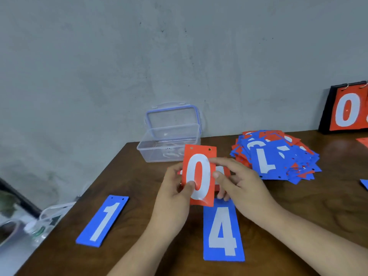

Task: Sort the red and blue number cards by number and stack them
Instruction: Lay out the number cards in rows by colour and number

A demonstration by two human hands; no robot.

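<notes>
Over a wooden table [139,186], left hand [173,196] and right hand [243,188] pinch a red 0 card [199,172] upright, apparently to read it.

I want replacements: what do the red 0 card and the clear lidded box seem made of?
Red 0 card: probably thin stiff plastic or coated board, matte; stays flat while held. Clear lidded box: transparent glossy plastic; see-through, with highlights.

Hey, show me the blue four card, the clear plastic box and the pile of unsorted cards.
blue 4 card [223,232]: head view, middle of the card.
clear plastic box [159,154]: head view, its front wall.
pile of unsorted cards [265,160]: head view, the top blue card.
</notes>
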